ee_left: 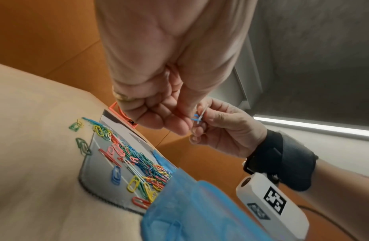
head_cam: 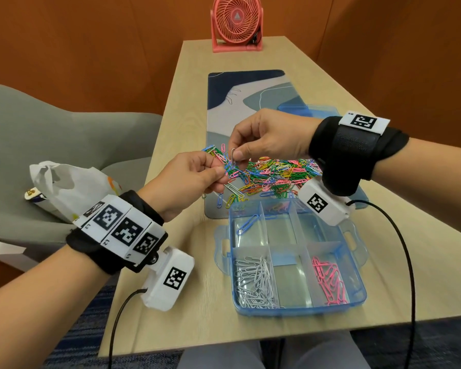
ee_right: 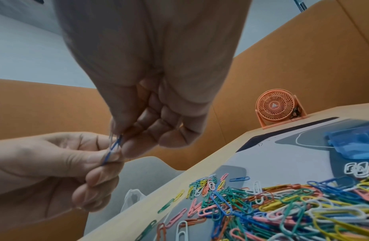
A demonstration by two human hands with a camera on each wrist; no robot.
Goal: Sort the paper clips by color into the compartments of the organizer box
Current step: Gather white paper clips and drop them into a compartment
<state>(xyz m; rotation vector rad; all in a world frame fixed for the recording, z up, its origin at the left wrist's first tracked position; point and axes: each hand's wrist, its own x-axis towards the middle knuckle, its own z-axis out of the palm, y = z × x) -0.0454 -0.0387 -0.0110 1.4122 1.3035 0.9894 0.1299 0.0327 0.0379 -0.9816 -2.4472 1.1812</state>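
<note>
1. Above the clip pile [head_cam: 272, 173] on the mat [head_cam: 246, 102], I have both hands raised and meeting, fingertips close together.
2. My right hand [head_cam: 266, 139] pinches a white clip [head_cam: 233, 155], held upright.
3. My left hand [head_cam: 186, 179] pinches a blue clip [ee_right: 115, 146], which touches the white one; I cannot tell whether they are linked.
4. The box [head_cam: 290, 310] sits on the surface [head_cam: 192, 323] just near of the mat: white clips [head_cam: 256, 283] in its near-left compartment, pink clips [head_cam: 330, 282] near-right, one blue one [head_cam: 248, 223] far-left.
5. The box lid [head_cam: 320, 109] lies behind my right wrist, and a fan [head_cam: 237, 22] stands at the far end.
</note>
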